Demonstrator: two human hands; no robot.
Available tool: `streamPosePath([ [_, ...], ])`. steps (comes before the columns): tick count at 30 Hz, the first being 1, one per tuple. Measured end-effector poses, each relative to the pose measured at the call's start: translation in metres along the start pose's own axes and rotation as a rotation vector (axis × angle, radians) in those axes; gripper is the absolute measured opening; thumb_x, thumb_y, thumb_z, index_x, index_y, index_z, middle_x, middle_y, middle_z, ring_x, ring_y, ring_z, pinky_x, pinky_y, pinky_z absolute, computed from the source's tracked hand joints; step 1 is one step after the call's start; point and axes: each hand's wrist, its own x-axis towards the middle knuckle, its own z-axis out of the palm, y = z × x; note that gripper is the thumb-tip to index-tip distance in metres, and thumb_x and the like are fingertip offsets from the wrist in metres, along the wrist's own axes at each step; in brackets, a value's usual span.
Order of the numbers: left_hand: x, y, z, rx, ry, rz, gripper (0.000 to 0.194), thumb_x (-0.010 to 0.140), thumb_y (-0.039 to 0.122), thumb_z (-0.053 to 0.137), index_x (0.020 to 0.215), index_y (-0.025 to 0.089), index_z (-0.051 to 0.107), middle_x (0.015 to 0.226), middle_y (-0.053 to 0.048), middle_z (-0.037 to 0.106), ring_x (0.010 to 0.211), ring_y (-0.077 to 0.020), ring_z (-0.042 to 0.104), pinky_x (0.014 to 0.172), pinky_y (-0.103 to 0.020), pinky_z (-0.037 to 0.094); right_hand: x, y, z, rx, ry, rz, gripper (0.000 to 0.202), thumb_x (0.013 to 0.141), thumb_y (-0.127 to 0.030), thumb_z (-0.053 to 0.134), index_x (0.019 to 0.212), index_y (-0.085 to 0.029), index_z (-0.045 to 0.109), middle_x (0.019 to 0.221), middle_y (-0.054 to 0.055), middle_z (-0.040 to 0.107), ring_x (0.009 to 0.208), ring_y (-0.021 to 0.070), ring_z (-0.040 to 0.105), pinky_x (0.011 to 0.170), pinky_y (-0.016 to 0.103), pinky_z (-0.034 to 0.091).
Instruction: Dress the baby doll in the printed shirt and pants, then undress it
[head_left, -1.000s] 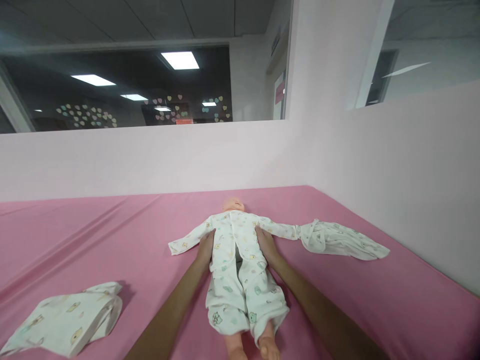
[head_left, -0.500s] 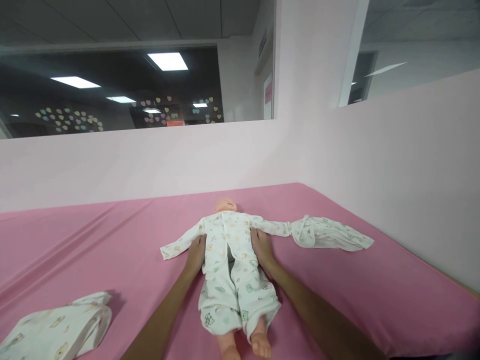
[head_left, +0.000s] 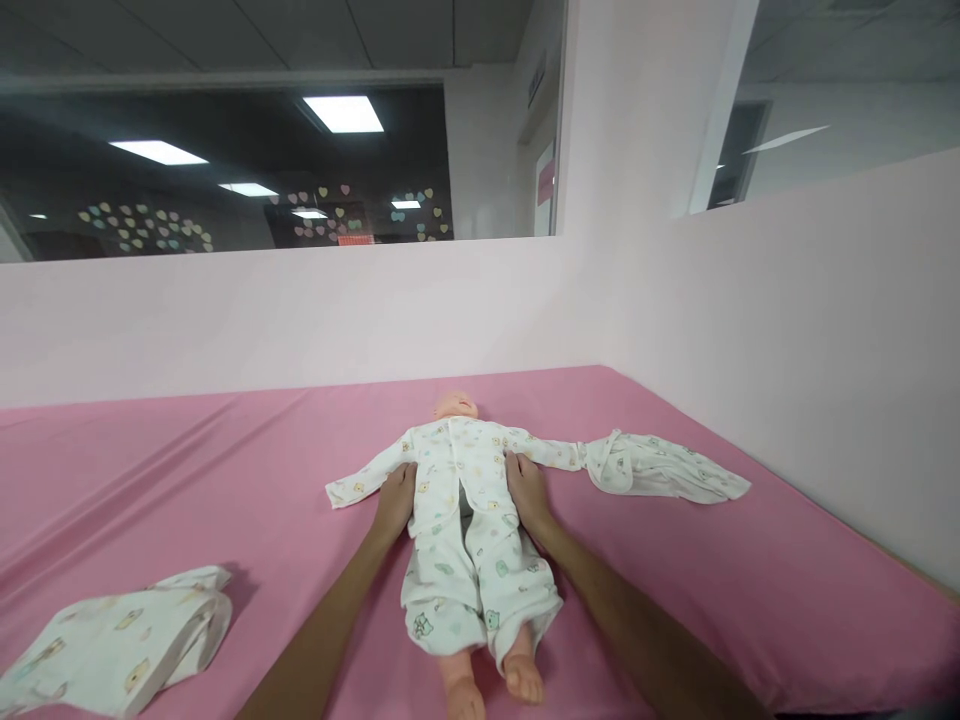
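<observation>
A baby doll (head_left: pixel 457 404) lies on its back on the pink sheet, head away from me, bare feet toward me. It wears a white printed baby shirt (head_left: pixel 480 465) with sleeves spread to both sides, and white printed trousers (head_left: pixel 442 575). The shirt's lower front parts in the middle, showing a dark gap. My left hand (head_left: pixel 396 498) is closed at the shirt's left side, below the armpit. On the opposite side my right hand (head_left: pixel 528 492) is closed on the shirt the same way. The fingertips of both hands are tucked out of sight.
A folded white printed cloth (head_left: pixel 112 640) lies at the near left. Beyond the right sleeve's cuff is a crumpled white printed garment (head_left: pixel 667 468). The pink sheet (head_left: pixel 262 480) meets white walls (head_left: pixel 300 320) at the back and right, with windows above.
Both hands stay at the shirt's sides with hardly any movement. The whole view has shifted slightly, so the doll and cloths appear a little higher and farther right.
</observation>
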Motion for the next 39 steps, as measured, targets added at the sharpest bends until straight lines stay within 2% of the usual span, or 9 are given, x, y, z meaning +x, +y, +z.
streamPosePath([
  [3,-0.003,0.0,-0.001,0.026,0.016,0.023,0.042,0.089,0.048,0.036,0.069,0.019,0.058,0.079,-0.006,0.068,0.077,-0.0232,0.057,0.073,-0.034,0.041,0.0,0.002,0.0,-0.003,0.001,-0.005,0.04,0.087,-0.048,0.037,0.067,-0.015,0.048,0.073,0.002,0.059,0.067,0.012,0.046,0.063,0.022,0.032],
  [7,-0.005,0.005,-0.004,0.062,0.096,0.036,0.036,0.087,0.044,0.04,0.074,0.02,0.062,0.085,-0.006,0.069,0.08,-0.0225,0.058,0.074,-0.033,0.041,0.0,0.003,0.0,-0.005,0.005,-0.003,0.038,0.087,-0.048,0.037,0.072,-0.016,0.05,0.075,0.002,0.059,0.069,0.0126,0.047,0.065,0.022,0.033],
  [10,0.001,0.017,-0.007,0.089,0.159,0.043,0.033,0.088,0.04,0.039,0.084,0.02,0.065,0.093,-0.005,0.071,0.088,-0.0219,0.06,0.078,-0.031,0.042,0.0,0.002,0.0,-0.004,0.011,-0.002,0.038,0.088,-0.049,0.038,0.072,-0.016,0.051,0.076,0.003,0.06,0.072,0.0134,0.049,0.066,0.023,0.033],
  [12,0.011,0.029,-0.006,0.124,0.165,0.054,0.033,0.088,0.039,0.038,0.085,0.02,0.064,0.091,-0.005,0.071,0.085,-0.0209,0.061,0.076,-0.029,0.043,0.0,0.002,0.0,-0.002,0.013,-0.003,0.04,0.088,-0.049,0.038,0.072,-0.016,0.051,0.076,0.003,0.061,0.073,0.0137,0.051,0.067,0.023,0.034],
  [15,0.032,0.051,0.002,0.215,0.121,0.094,0.034,0.088,0.043,0.038,0.081,0.021,0.063,0.084,-0.005,0.07,0.08,-0.0203,0.061,0.071,-0.028,0.042,0.001,0.003,0.001,-0.004,0.023,0.005,0.04,0.089,-0.049,0.037,0.075,-0.016,0.054,0.079,0.004,0.062,0.074,0.0141,0.052,0.067,0.023,0.034],
  [19,0.059,0.073,0.024,0.381,0.016,0.117,0.035,0.084,0.045,0.045,0.064,0.02,0.06,0.073,-0.008,0.067,0.078,-0.0235,0.062,0.067,-0.029,0.039,0.0,0.006,0.001,-0.017,0.029,0.011,0.039,0.091,-0.046,0.036,0.082,-0.016,0.057,0.086,0.005,0.064,0.079,0.0151,0.055,0.068,0.023,0.036],
  [25,0.081,0.09,0.047,0.558,-0.063,0.077,0.02,0.075,0.032,0.054,0.062,0.018,0.061,0.078,-0.013,0.069,0.083,-0.0285,0.064,0.064,-0.03,0.038,0.001,0.011,0.002,-0.06,0.008,0.024,0.037,0.093,-0.045,0.036,0.088,-0.016,0.059,0.089,0.006,0.065,0.076,0.0147,0.056,0.066,0.022,0.035],
  [30,0.086,0.1,0.051,0.622,-0.107,0.064,0.006,0.065,0.023,0.059,0.062,0.018,0.06,0.074,-0.013,0.068,0.079,-0.0302,0.065,0.061,-0.031,0.039,0.003,0.012,0.003,-0.082,-0.011,0.026,0.038,0.095,-0.044,0.035,0.092,-0.015,0.06,0.091,0.007,0.065,0.077,0.0145,0.057,0.066,0.022,0.033],
  [39,0.085,0.108,0.043,0.576,-0.21,0.023,0.012,0.064,0.025,0.06,0.056,0.018,0.054,0.056,-0.004,0.059,0.061,-0.0217,0.059,0.051,-0.028,0.033,0.002,0.011,0.0,-0.13,-0.045,0.005,0.04,0.096,-0.043,0.033,0.096,-0.015,0.06,0.095,0.008,0.066,0.081,0.0156,0.057,0.068,0.023,0.032],
])
